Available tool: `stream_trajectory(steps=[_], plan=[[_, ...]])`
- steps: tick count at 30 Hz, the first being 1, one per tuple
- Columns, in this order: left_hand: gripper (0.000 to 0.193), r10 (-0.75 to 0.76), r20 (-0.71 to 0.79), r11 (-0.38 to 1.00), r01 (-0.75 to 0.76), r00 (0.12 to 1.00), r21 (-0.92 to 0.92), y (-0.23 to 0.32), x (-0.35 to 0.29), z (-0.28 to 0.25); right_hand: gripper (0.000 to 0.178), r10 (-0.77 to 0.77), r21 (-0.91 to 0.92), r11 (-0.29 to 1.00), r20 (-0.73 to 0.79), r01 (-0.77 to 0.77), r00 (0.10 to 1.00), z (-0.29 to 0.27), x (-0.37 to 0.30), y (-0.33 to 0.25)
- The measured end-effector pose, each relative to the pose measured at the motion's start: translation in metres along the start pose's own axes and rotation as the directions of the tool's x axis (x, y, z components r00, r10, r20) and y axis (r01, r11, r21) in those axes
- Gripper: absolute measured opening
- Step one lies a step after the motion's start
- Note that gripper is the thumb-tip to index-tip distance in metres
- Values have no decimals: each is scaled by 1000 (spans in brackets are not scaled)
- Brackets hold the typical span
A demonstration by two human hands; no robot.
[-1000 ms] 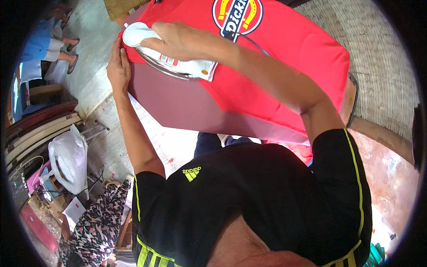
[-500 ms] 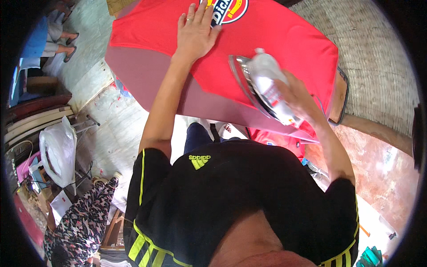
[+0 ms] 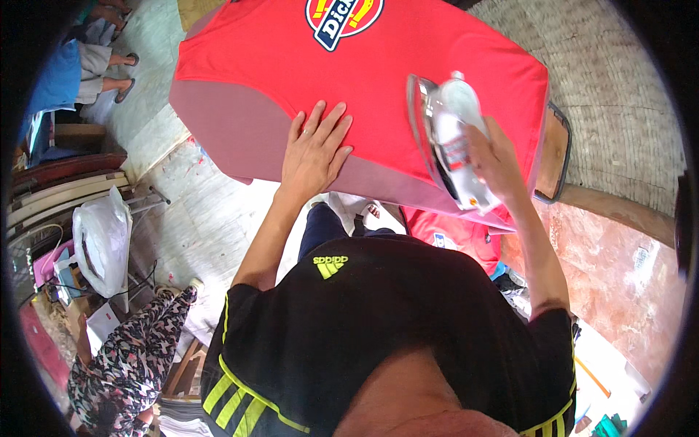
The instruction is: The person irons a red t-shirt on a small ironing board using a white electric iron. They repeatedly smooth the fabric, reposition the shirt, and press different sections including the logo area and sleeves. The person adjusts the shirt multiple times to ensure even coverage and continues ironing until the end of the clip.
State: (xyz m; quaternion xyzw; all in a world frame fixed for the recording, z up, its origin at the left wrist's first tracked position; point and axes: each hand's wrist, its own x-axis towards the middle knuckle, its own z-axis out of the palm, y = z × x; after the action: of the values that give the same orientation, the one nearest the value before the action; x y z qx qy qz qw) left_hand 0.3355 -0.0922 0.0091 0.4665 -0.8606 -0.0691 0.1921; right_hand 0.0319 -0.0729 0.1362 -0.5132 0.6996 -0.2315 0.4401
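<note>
A red garment with a round printed badge lies spread over a mauve-covered ironing board. My left hand rests palm down across the garment's near edge, fingers spread, holding nothing. In my right hand is a white and grey clothes iron, gripped by its handle. The iron is tipped on its side, its shiny soleplate facing left, over the right part of the garment. Whether its lower edge touches the cloth I cannot tell.
Below the board's near edge hangs more red cloth. A metal loop juts from the board's right end. At left stand a clear plastic bag and stacked boards. Two other people are nearby: patterned trousers lower left, blue clothing upper left.
My left hand has come back toward me from beside the badge to the garment's near edge. The iron has shifted slightly right and turned more upright on its side.
</note>
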Motion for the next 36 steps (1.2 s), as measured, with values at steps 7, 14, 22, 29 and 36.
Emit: stream_trajectory(steps=[7,14,22,29,36], plan=[[27,-135,-212,981,100,968,-165,3,-30,14,37,-482,-249,847,11,470,876,37,93,-23],[14,-245,-485,942,88,840,-324,3,-26,22,40,-407,-305,823,273,479,872,33,90,-30],[15,-639,-368,674,262,675,-690,4,-28,22,44,-561,-263,581,556,770,613,51,70,-39],[45,-143,-441,987,94,886,-133,50,33,32,42,-379,-355,710,536,608,755,-15,34,13],[77,-190,-226,958,231,956,172,75,35,68,45,-363,-416,757,375,504,853,-92,-22,88]])
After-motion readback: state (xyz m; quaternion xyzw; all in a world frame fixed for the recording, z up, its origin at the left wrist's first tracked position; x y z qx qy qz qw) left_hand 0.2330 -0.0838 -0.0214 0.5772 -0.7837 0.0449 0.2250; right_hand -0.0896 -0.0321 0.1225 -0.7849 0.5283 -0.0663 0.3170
